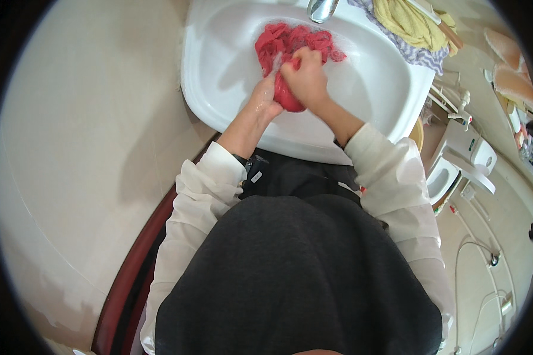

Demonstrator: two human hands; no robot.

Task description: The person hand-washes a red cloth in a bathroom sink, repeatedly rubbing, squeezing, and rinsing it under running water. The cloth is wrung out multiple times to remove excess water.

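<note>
Wet red cloth (288, 37) lies bunched in the soapy bottom of a white washbasin (386, 93). Part of it rises between my two hands, where it is bundled tight and smooth at its near end. My left hand (265, 93) holds this bundle from the left, with suds and water on its skin. From the right and above, my right hand (308, 75) grips the same bundle with curled fingers. The chrome faucet (322, 9) is at the basin's far edge, just beyond the cloth.
A yellow cloth (404, 22) and a blue-and-white patterned towel (426, 60) lie on the basin's right rim, with a brown-and-white handle (439, 22) over them. A white toilet (444, 177) and wall pipes are at the right. A pale wall (80, 111) stands close at the left.
</note>
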